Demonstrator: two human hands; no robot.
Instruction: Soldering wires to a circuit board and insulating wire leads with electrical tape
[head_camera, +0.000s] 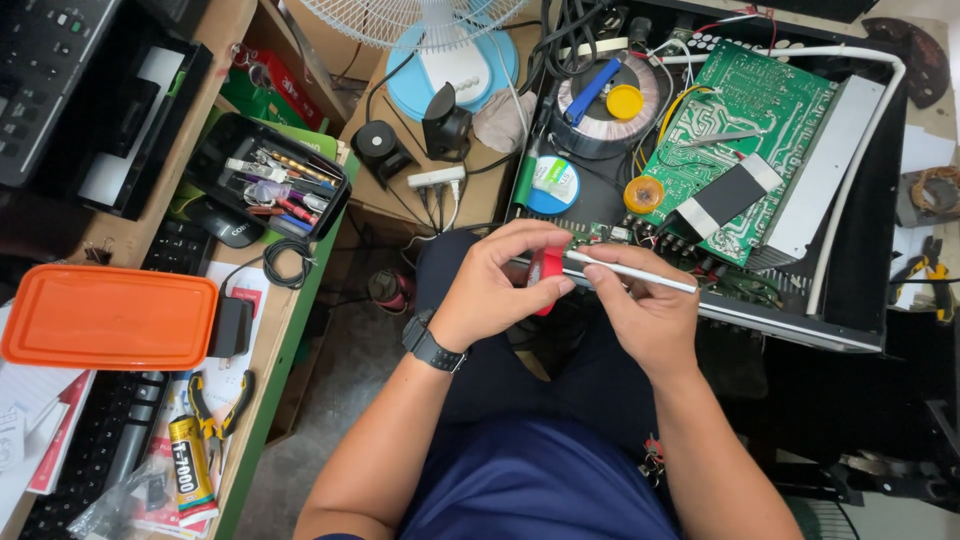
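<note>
Head view, looking down at a seated person's lap: the left hand (492, 285) has its grip clamped on a red tape roll (545, 278), fingers curled over the top and thumb pressed below, so only a curved red sliver of the roll shows. The right hand (640, 305) is closed around a thin white rod (632, 272), which lies nearly level, slanting slightly down away from the roll; its near end meets the roll, though whether it truly touches is hard to tell under the fingers. A black watch (432, 345) sits on the left wrist.

Both hands hover just in front of the open amplifier chassis (870, 250), right at its front edge. Inside the chassis lies a green circuit board (760, 110), with a toroidal transformer (600, 125) further from the hands. Away from the chassis, beyond the left hand, a wooden surface (270, 350) runs with its green edge facing the lap, carrying an orange lidded box (105, 315) and yellow-handled pliers (215, 410). Between that edge and the person's knees the floor gap is narrow; the hands have free room only above the thighs.
</note>
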